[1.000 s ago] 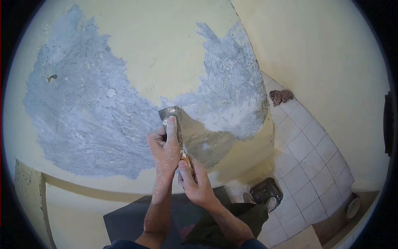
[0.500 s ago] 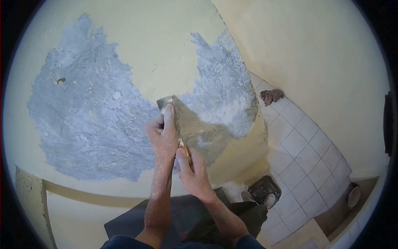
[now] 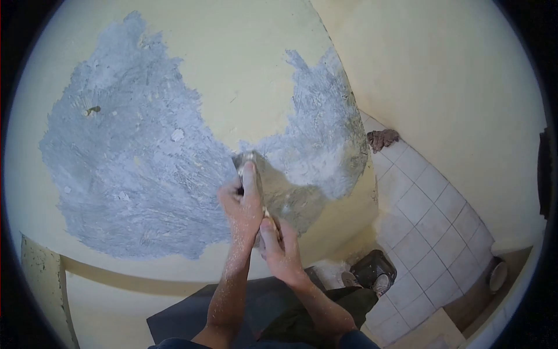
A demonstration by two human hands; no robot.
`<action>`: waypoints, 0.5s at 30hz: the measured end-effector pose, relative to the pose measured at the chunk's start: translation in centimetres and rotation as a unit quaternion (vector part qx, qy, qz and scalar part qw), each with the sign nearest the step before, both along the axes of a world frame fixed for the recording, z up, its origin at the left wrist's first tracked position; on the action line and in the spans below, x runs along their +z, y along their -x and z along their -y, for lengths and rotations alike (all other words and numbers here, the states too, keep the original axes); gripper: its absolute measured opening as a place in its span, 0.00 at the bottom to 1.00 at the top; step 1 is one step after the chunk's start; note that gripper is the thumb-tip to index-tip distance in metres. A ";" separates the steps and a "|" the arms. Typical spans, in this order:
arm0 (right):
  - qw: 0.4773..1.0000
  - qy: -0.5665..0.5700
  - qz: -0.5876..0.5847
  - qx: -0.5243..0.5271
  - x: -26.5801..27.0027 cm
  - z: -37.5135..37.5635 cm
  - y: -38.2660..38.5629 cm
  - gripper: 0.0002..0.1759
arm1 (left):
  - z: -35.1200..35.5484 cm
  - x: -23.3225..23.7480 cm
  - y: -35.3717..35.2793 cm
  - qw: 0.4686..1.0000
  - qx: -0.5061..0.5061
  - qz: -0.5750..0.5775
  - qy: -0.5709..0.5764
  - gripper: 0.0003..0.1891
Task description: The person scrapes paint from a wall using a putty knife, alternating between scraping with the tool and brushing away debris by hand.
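My left hand point(image 3: 239, 200) is closed around the upper part of a scraper, its thumb laid along the tool near the metal blade point(image 3: 249, 156). Lower down, my right hand point(image 3: 280, 250) grips the scraper's handle point(image 3: 267, 214), thumb pointing up. The blade meets the pale yellow wall point(image 3: 244, 70) at the lower border of the yellow paint, between two scraped areas. A large rough grey patch point(image 3: 133, 174) spreads to the left, and a smaller grey patch point(image 3: 319, 110) lies to the right. Pale dust speckles both forearms.
A dark surface point(image 3: 192, 317) lies below my arms. At right, a tiled floor point(image 3: 433, 221) holds a brown crumpled cloth-like thing point(image 3: 382, 139) by the wall and a black container point(image 3: 372, 267) near my shoes point(image 3: 381, 284). A round pale object point(image 3: 497, 276) sits at far right.
Both hands and the scraper have shifted slightly down along the wall, staying gripped. The whole view has moved a little, so the wall patches appear further right.
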State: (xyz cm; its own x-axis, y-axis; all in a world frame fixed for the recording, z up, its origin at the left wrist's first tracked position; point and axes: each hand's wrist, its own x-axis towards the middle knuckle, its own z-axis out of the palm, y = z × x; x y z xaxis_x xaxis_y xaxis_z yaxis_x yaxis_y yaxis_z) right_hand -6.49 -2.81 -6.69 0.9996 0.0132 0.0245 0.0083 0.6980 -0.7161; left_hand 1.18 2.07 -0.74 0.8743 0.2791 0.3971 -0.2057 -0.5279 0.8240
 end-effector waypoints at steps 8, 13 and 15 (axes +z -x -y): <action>0.998 -0.055 -0.020 0.013 0.4 -0.9 0.5 0.15 | 0.0 1.2 0.0 0.999 -0.007 -0.009 -0.053 0.27; 0.998 -0.053 -0.031 0.026 0.9 -0.8 0.7 0.15 | -0.1 1.2 0.6 1.000 -0.006 -0.014 -0.024 0.28; 0.997 -0.061 -0.035 0.023 0.7 -0.9 0.5 0.15 | 0.1 1.2 0.2 0.998 -0.011 -0.007 -0.054 0.28</action>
